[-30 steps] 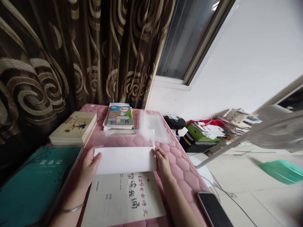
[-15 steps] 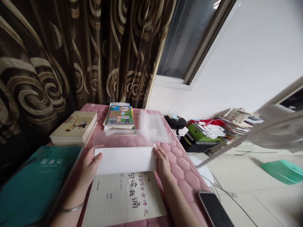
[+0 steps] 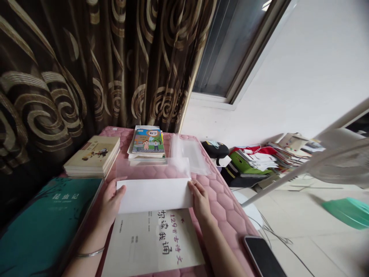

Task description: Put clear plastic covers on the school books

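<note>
Bare pink quilted surface [image 3: 220, 198] opens between your right hand [image 3: 200, 198] and the right edge, a phone [image 3: 263, 256] near it; a teal book [image 3: 57, 215] crowds the left. Reaching forward, your left hand [image 3: 113, 196] and right pinch opposite ends of a white sheet [image 3: 155, 195], across a hand-lettered book's [image 3: 150, 242] far end.

And there it is, the bare left hand [image 3: 113, 198] pinching one end of a blank white rectangular sheet [image 3: 154, 195], the bare right hand [image 3: 200, 198] on the other, clear plastic film [image 3: 152, 170] spreading beyond! Below, a pale printed booklet [image 3: 147, 246] lies on pink quilted padding [image 3: 223, 206], between a flat teal book [image 3: 52, 227] and a black-screened phone [image 3: 264, 257].
</note>
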`<state>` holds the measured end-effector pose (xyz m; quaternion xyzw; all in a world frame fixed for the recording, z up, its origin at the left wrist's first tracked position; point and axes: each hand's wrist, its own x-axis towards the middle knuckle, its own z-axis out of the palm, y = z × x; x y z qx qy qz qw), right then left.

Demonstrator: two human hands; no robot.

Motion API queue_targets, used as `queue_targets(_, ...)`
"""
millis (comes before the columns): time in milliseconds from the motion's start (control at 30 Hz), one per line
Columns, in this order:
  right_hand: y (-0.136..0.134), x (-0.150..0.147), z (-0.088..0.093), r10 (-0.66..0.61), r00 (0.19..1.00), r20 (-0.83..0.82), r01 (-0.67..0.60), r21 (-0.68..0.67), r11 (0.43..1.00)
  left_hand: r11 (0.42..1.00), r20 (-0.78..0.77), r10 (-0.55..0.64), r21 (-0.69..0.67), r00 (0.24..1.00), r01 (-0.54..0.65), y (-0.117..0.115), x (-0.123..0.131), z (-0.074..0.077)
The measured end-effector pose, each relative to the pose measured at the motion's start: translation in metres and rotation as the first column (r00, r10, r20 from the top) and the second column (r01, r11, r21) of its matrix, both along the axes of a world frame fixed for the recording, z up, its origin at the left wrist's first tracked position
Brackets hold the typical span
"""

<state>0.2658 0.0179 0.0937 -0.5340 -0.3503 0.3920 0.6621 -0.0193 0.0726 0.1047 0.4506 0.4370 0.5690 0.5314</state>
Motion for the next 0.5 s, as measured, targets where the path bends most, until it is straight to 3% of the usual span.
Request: queue_targets(500,0.0008,-0.0083,0.0049,-0.046,0.998,0.047,0.047,-0.010,0.999,0.999,-0.069,0.005,0.040,0.998,-0.003,0.0035,-0.0001,-0.0071)
